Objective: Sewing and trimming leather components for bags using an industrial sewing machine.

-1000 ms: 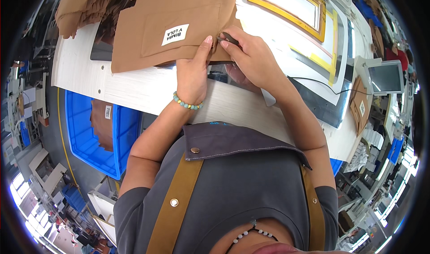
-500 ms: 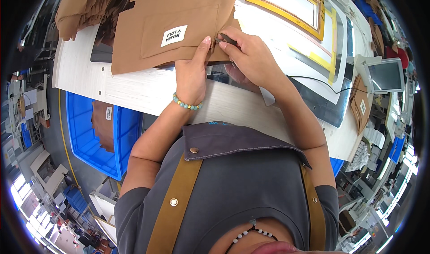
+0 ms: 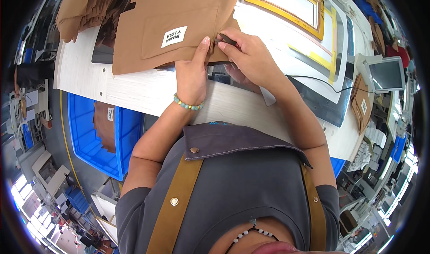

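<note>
Fabric piece (image 3: pixel 179 27), brown with a white sewn label (image 3: pixel 174 36), lies flat on the white worktable (image 3: pixel 134 90); its right edge is the point where both hands meet.

Left of the grip: a stack of brown pieces (image 3: pixel 85 7) sits at the far left corner of the table, well apart from the hands. Below the table edge stands a blue bin (image 3: pixel 85 133) holding a further brown piece.

At the grip: the left hand (image 3: pixel 191 75), wearing a bead bracelet (image 3: pixel 188 104), rests palm-down on the lower right part of the fabric piece, fingers together and pressing it to the table. The right hand (image 3: pixel 251 57) pinches a small dark tool (image 3: pixel 226 40) between thumb and forefinger, touching the fabric edge just beside the left fingertips. The kind of tool cannot be determined; its tip is hidden.

Right of the grip: a yellow-framed template (image 3: pixel 293 5) lies on a clear plate, with a thin black cable (image 3: pixel 322 81) and a small monitor (image 3: pixel 387 74) further right.

Risks, as judged from this position:
- Tool tip is close to the left fingertips; a slip could nick a finger.
- Reduced pressure from the left hand could let the fabric shift or crease under the tool.
- Excess force at the edge could snag or cut the cloth.
- The right forearm lies near the cable; a wide sweep could catch it.
</note>
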Demonstrator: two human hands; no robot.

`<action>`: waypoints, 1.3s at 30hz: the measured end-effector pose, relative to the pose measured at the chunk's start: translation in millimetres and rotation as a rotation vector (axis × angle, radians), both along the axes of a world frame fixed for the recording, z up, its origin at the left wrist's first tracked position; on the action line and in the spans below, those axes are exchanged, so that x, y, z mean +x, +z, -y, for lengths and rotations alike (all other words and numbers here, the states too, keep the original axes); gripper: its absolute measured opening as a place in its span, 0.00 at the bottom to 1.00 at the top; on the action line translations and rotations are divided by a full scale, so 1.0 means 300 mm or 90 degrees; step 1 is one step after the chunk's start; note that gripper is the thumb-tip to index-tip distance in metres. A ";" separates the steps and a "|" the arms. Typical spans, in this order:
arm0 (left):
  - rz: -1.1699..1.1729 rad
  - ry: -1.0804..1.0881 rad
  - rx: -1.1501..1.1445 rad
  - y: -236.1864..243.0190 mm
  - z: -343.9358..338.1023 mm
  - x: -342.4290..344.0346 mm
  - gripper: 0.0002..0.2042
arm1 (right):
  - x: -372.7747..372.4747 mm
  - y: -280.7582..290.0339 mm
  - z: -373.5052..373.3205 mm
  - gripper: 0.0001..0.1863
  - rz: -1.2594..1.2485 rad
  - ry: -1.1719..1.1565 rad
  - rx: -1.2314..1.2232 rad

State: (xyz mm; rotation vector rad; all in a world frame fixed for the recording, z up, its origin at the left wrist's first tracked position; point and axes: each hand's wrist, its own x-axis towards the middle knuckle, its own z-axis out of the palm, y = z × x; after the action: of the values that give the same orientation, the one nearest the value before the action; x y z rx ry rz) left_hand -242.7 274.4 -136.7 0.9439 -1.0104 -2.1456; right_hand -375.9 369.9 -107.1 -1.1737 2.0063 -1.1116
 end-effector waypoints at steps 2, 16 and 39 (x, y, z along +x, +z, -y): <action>-0.002 0.002 0.000 0.001 -0.001 0.000 0.13 | -0.002 0.001 0.002 0.12 -0.004 0.003 0.004; -0.014 0.011 -0.012 -0.001 -0.007 -0.006 0.13 | -0.005 0.009 0.002 0.12 0.007 0.004 0.000; 0.037 0.020 -0.087 -0.008 -0.023 -0.009 0.13 | 0.041 -0.066 0.005 0.12 0.075 -0.057 -0.100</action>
State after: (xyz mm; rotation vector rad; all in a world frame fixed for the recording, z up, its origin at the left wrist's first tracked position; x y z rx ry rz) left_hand -245.3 281.2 -139.0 0.9548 -1.1467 -2.0055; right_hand -363.5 368.3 -127.0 -1.0760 1.9259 -1.3720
